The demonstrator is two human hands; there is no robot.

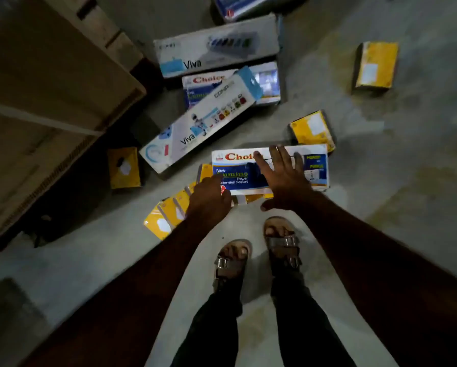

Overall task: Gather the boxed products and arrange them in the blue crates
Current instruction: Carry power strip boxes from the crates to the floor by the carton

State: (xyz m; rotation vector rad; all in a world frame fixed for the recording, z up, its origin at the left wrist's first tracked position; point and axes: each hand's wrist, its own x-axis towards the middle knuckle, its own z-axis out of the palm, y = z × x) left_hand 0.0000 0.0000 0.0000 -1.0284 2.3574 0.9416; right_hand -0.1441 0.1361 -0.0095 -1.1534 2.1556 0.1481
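Note:
A white and blue Choice extension-socket box [238, 160] lies on top of a row of small yellow boxes [169, 213] on the floor in front of my feet. My right hand [280, 176] is spread flat over the middle of that box, fingers straight. My left hand [208, 200] curls its fingers at the box's near left corner and over the yellow boxes; what it grips is hidden. Two long white Viva boxes [200, 123] [216, 49] and another Choice box [267, 80] lie farther off. No blue crate is in view.
Loose yellow boxes lie at the left [124, 168], centre right [312, 131] and far right [375, 64]. A large brown carton [50, 88] fills the left side. Another printed box [238, 6] shows at the top edge. My sandalled feet [259, 252] stand on the concrete floor.

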